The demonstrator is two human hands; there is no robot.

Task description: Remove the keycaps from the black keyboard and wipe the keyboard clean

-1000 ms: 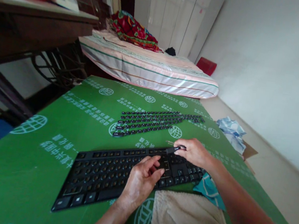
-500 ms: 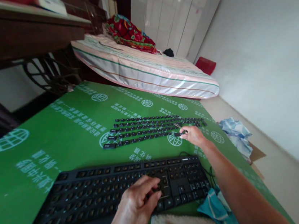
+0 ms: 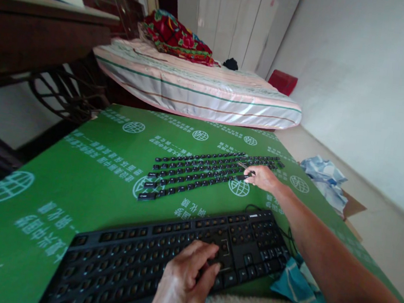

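Note:
A black keyboard (image 3: 112, 253) lies at the front of the green table, most of its key places without caps and some caps still on at the lower right. My left hand (image 3: 186, 277) rests on its middle, fingers bent, thumb and forefinger apart, with nothing visible between them. Loose black keycaps (image 3: 191, 175) are laid out in several slanting rows beyond the keyboard. Over the right part of these rows, my right hand (image 3: 261, 177) pinches thin metal tweezers (image 3: 242, 165) pointing left. A long dark keycap (image 3: 239, 177) is beside its fingertips; whether they touch it is unclear.
Teal checked cloth (image 3: 299, 286) lies right of the keyboard, near its cable (image 3: 290, 238). A bed (image 3: 195, 89) stands past the table's far edge, and a dark wooden desk (image 3: 47, 29) at the left. Crumpled blue-white cloth (image 3: 324, 176) sits on the floor at right.
The view has shifted slightly. My right hand stays over the keycap rows with the tweezers, and the long dark keycap near its fingers sits closer to the front row. The left hand keeps its place.

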